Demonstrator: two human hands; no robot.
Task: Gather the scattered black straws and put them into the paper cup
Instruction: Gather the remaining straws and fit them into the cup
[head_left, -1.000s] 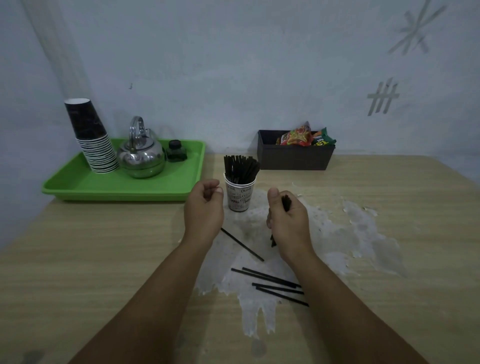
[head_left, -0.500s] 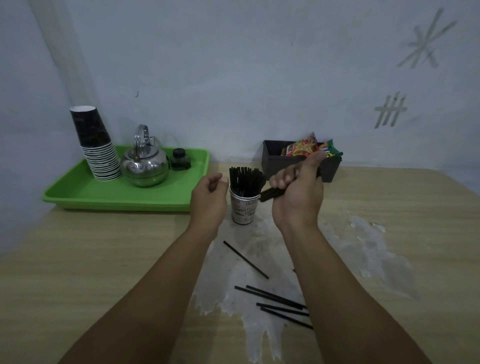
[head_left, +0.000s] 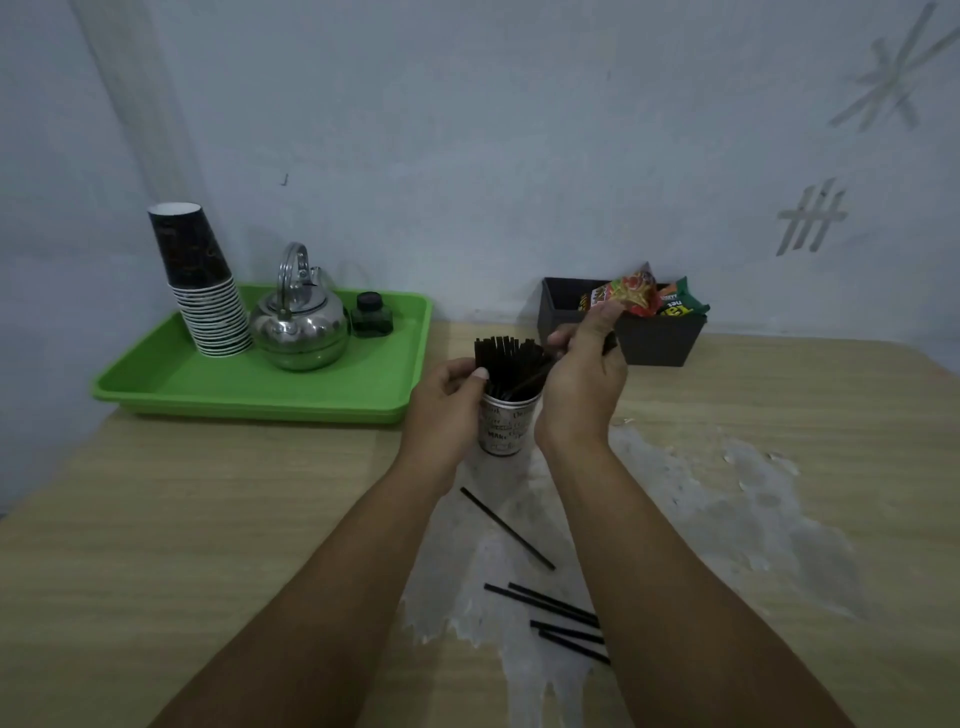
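The right hand (head_left: 582, 379) was raised just right of the paper cup (head_left: 506, 426), its fingers curled round a few black straws (head_left: 527, 382). These slanted down and to the left, their lower ends at the cup's mouth among the bunch of upright straws (head_left: 501, 358) already standing there. How many straws that hand held could not be told, since the fingers covered most of them.

The left hand (head_left: 447, 400) sat against the cup's left side, thumb near the rim and fingers loosely bent; it seemed to steady the cup, though whether it truly gripped the wall was unclear from this angle.

The cup stood on the worktop (head_left: 208, 519), at the far edge of a pale patch (head_left: 727, 519) where the surface had worn away. Five loose straws lay on that patch, nearer the person than the cup. A single straw (head_left: 506, 527) lay between the forearms, its long axis running from upper left to lower right. A group of four (head_left: 550, 616) lay closer in, roughly parallel on the same diagonal, their right ends passing under the right forearm.

For the next pick, the loose straws lay below and behind both hands, and the right hand looked the nearer to the group of four.
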